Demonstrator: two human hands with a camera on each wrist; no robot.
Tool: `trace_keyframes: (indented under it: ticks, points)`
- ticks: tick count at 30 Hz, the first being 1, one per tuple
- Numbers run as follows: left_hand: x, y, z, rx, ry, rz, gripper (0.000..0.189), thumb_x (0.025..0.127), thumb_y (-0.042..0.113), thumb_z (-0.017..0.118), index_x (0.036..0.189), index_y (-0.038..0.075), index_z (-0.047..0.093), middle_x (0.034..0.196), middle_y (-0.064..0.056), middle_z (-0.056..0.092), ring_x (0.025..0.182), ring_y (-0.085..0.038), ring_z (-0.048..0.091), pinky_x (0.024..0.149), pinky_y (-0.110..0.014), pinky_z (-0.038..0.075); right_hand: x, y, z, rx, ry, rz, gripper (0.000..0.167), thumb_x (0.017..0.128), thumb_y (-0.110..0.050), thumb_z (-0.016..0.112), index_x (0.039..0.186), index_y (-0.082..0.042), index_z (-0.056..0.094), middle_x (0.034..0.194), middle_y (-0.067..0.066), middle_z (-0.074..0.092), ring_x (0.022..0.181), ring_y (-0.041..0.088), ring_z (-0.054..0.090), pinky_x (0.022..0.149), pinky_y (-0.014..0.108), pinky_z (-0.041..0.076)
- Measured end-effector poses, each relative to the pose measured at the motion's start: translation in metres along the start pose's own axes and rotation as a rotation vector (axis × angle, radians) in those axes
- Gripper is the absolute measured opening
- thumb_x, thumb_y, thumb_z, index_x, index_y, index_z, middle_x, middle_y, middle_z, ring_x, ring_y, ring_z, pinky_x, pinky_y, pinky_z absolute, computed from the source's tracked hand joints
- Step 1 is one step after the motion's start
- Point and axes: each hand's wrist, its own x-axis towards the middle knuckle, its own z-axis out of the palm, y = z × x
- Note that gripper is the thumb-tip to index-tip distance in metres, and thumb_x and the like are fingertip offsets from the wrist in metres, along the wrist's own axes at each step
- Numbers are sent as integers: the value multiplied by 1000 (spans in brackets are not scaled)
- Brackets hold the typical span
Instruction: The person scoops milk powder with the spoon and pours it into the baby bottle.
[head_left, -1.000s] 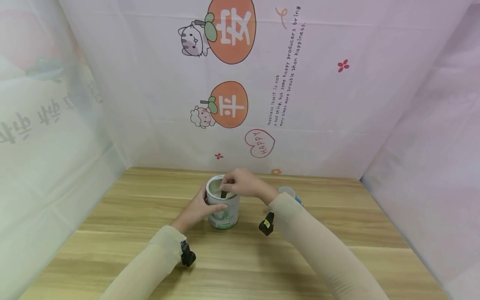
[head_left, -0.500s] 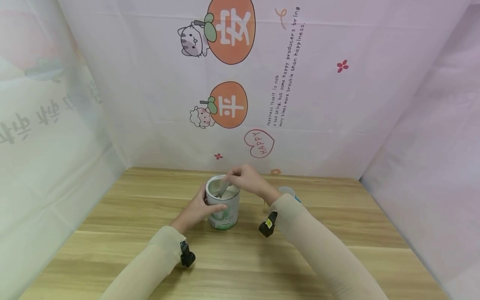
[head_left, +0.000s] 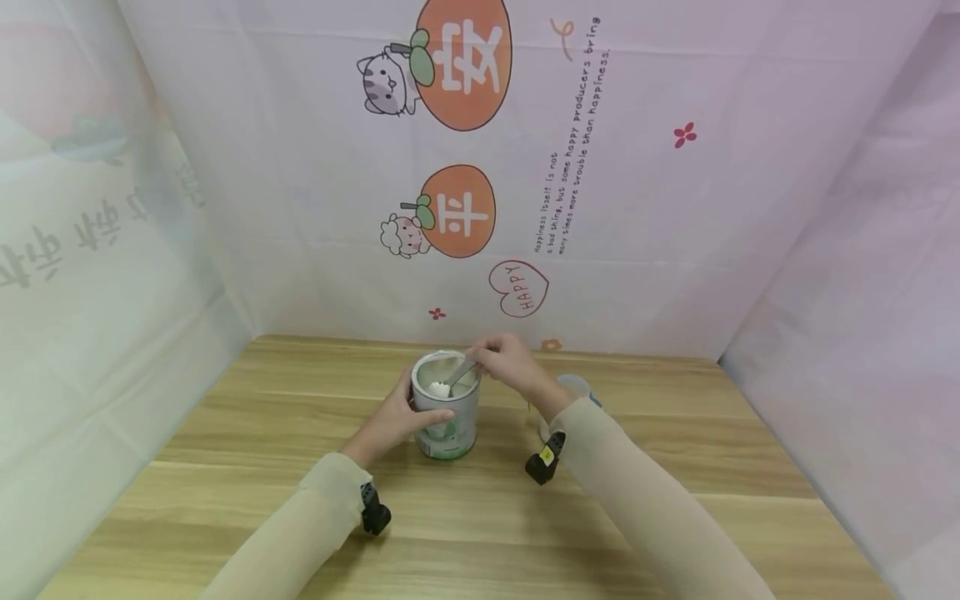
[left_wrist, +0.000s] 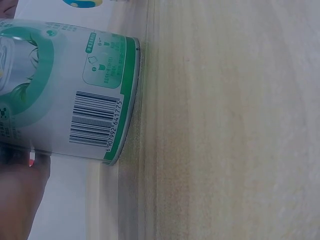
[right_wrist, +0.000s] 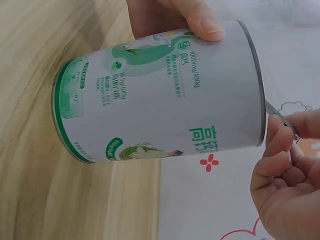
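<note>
A white and green powder tin (head_left: 447, 429) stands upright and uncovered on the wooden table. My left hand (head_left: 393, 419) grips its left side, the thumb lying across the front. Above the tin's right rim, my right hand (head_left: 512, 367) pinches the handle of a metal spoon (head_left: 461, 372), which slants down into the opening. White powder (head_left: 438, 389) shows in a heap at the spoon's lower end, inside the tin. The right wrist view has the tin's side (right_wrist: 150, 105) and the spoon handle (right_wrist: 278, 115) between thumb and fingers; the left wrist view has its barcode (left_wrist: 95, 120).
Partly behind the right wrist stands a clear cup (head_left: 574, 384) with a blue part at its side. Printed white cloth (head_left: 622, 275) closes off the back and both sides of the table (head_left: 450, 533).
My right hand has drawn back up and to the right, lifting the spoon from deeper in the tin; a white heap now shows at its end. My left hand keeps its grip on the tin.
</note>
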Motion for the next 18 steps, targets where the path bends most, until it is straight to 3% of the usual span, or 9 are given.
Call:
trace_keyframes:
  ticks: [10, 18]
  points:
    - [-2, 2, 1, -13, 9, -11, 100, 84, 30, 84, 157, 24, 18, 153, -8, 36, 142, -32, 34, 112, -59, 29, -5, 11, -3, 120, 109, 31, 23, 99, -20, 60, 96, 0, 71, 87, 13, 67, 77, 20, 55, 66, 25, 46]
    - [-2, 1, 1, -13, 6, 2, 97, 84, 33, 84, 156, 25, 20, 152, -7, 38, 141, -31, 35, 112, -58, 30, -5, 18, 0, 99, 169, 9, 24, 100, -21, 61, 92, -1, 70, 87, 13, 67, 72, 15, 54, 67, 30, 49]
